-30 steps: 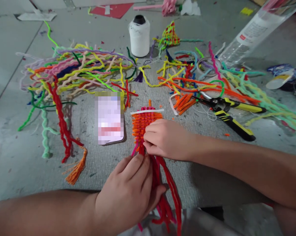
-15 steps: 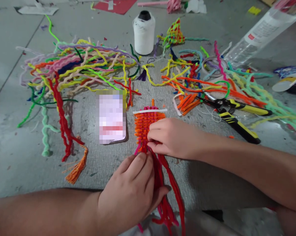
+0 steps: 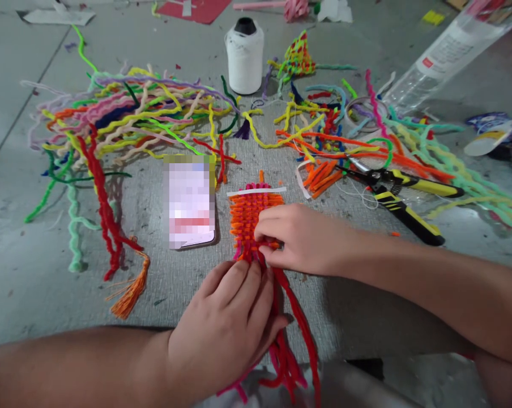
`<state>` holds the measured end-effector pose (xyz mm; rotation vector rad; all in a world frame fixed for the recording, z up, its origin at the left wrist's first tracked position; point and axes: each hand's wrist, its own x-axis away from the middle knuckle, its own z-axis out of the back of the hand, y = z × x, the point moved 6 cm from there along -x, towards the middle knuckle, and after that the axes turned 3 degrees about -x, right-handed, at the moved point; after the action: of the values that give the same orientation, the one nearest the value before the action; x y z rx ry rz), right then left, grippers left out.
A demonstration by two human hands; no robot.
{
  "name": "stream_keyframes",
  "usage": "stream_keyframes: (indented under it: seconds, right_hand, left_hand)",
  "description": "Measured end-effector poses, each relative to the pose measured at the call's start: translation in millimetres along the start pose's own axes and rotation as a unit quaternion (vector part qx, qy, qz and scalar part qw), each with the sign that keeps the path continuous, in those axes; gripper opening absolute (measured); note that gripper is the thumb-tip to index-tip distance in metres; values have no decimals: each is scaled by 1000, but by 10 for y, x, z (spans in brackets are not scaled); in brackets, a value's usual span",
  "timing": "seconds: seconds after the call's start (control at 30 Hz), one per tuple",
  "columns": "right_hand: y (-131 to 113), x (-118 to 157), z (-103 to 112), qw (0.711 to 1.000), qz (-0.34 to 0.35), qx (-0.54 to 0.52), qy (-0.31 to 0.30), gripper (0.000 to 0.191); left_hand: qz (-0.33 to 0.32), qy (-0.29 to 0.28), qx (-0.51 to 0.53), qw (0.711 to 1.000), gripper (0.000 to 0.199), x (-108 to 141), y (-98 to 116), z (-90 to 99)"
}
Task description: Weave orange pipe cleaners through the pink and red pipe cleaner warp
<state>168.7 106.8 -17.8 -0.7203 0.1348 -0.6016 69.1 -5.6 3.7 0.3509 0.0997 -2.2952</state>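
Near the worktop's (image 3: 166,294) front edge, the woven piece (image 3: 248,218) is laid flat — its red strands (image 3: 301,320) gripped by the left hand (image 3: 226,323), apparently for tension. Its side is steadied by the curled right hand (image 3: 296,238); any pinch cannot be confirmed.

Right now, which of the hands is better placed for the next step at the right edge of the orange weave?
Right, I would judge. The right hand has bent fingers at that edge of the orange weave; the left hand lies lower, over the red strands, and seems occupied there.
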Motion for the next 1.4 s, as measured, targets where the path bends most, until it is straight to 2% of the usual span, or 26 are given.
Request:
stream_keyframes:
  seconds: [0.27, 0.47, 0.63, 0.77, 0.93, 1.07, 1.2, 1.3, 1.4]
  right_hand:
    - [-18, -21, -30, 999, 7, 38, 2, 14]
    - [-5, 57, 91, 997, 51, -35, -39, 14]
    - [15, 101, 86, 997, 26, -37, -62, 14]
    - [-5, 95, 49, 998, 26, -18, -51, 11]
    - [-38, 75, 19, 998, 23, 14, -54, 6]
    - [-52, 66, 10, 997, 23, 47, -53, 7]
    - [-52, 87, 55, 996, 27, 76, -49, 16]
    - [-73, 125, 84, 993, 36, 75, -79, 15]
    - [-73, 153, 93, 992, 16, 59, -106, 17]
  left_hand:
    - [7, -14, 40, 999, 43, 17, 1, -25]
    - [18, 4, -6, 1000, 43, 9, -37, 32]
    - [35, -2, -29, 999, 41, -2, -82, 34]
    - [30, 3, -39, 999, 38, -26, -93, 36]
    - [17, 14, -78, 997, 21, -57, -113, 69]
    - [-5, 0, -90, 996, 32, -58, -128, 62]
    - [-8, -12, -108, 994, 30, -57, -141, 49]
    - [0, -27, -120, 992, 31, -66, -157, 27]
    - [-7, -18, -113, 993, 30, -75, -156, 33]
